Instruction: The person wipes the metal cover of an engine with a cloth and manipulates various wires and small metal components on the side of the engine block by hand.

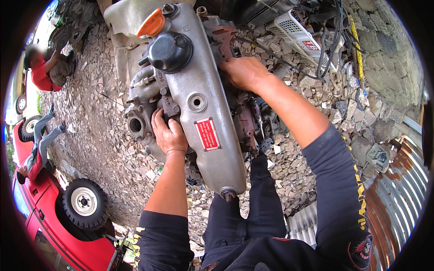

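Note:
An engine stands in front of me, topped by a long grey valve cover [203,97]. On the cover sit a round black cap [170,52], an orange filler cap [151,22] and a red label [207,134]. My left hand [169,134] rests against the metal manifold [137,121] on the left side, fingers stretched along it and thumb apart. My right hand [246,72] reaches in at the engine's far right side, beside a reddish-brown manifold [224,39]. Its fingers are curled in, and the tips are hidden, so what they grip does not show.
Broken stone [289,180] covers the ground. A white plastic crate [300,38] and black cables lie far right, near a stone wall [384,58]. Rusty corrugated sheet [393,203] is at lower right. Two people [45,70] and a red vehicle [58,207] are on the left.

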{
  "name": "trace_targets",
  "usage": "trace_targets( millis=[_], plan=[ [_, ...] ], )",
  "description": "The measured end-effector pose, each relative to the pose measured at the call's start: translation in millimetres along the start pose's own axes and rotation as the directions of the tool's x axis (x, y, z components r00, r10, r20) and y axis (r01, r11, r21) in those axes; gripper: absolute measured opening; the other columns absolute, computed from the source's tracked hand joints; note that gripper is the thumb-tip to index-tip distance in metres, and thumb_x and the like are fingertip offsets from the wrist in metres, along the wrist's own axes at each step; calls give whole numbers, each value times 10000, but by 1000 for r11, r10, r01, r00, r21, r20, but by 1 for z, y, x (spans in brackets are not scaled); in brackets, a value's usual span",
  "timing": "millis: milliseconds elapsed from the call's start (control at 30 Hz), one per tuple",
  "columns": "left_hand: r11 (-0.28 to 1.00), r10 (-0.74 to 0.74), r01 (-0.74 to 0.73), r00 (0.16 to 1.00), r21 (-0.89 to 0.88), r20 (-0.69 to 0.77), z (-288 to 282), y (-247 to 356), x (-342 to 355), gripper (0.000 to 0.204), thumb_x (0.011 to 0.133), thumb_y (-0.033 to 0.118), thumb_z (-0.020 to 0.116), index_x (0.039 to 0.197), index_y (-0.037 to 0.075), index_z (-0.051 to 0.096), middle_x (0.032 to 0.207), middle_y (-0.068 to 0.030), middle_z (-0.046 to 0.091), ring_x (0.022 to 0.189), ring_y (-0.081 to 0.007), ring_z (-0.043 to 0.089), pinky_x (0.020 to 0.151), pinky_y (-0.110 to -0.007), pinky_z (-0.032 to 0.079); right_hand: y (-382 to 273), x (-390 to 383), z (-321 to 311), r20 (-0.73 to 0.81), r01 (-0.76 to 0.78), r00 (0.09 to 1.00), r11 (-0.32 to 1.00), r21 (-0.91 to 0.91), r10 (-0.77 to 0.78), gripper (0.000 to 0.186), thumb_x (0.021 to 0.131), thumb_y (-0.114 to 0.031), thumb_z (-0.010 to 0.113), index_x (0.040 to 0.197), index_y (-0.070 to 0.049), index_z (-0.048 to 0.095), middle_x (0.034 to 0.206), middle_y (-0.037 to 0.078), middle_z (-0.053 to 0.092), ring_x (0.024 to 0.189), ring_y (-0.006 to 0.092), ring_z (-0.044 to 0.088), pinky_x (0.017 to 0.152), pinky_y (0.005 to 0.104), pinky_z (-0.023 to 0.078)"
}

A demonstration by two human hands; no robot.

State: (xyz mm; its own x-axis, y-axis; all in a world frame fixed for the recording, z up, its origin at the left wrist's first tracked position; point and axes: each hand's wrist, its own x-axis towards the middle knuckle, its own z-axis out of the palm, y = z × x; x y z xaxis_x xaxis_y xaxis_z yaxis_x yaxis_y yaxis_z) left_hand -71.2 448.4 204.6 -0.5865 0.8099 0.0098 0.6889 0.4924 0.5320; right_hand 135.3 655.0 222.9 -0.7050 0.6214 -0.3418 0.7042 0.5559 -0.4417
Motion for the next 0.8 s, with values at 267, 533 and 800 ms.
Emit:
trace_targets(
  millis=[267,533,800],
  plan=[
    [1000,-3,3,1000,3,-10,2,-1,-1,460,827,211,457,1234,3,506,1313,-175,510,1220,-367,465,1040,-433,366,-5,-4,-2,-70,-30,997,999,26,32,282,884,-129,471,1110,-102,637,1025,172,683,979,366,651,809,465,526],
    [1000,-6,6,1000,-8,1,0,-1,0,460,830,222,453,1231,1,506,1309,-177,510,1216,-367,466,1040,-432,366,-7,-7,-5,-42,-31,999,999,30,32,281,892,-118,465,1138,-83,597,1045,185,666,965,386,638,810,477,519],
    [1000,5,-5,1000,6,-9,0,-3,1,457,829,217,451,1225,-3,508,1305,-181,510,1209,-368,468,1040,-433,365,-8,0,-5,14,-38,999,999,-20,38,307,859,-119,507,1147,-101,613,1006,165,682,942,374,651,802,475,524]
  ],
)
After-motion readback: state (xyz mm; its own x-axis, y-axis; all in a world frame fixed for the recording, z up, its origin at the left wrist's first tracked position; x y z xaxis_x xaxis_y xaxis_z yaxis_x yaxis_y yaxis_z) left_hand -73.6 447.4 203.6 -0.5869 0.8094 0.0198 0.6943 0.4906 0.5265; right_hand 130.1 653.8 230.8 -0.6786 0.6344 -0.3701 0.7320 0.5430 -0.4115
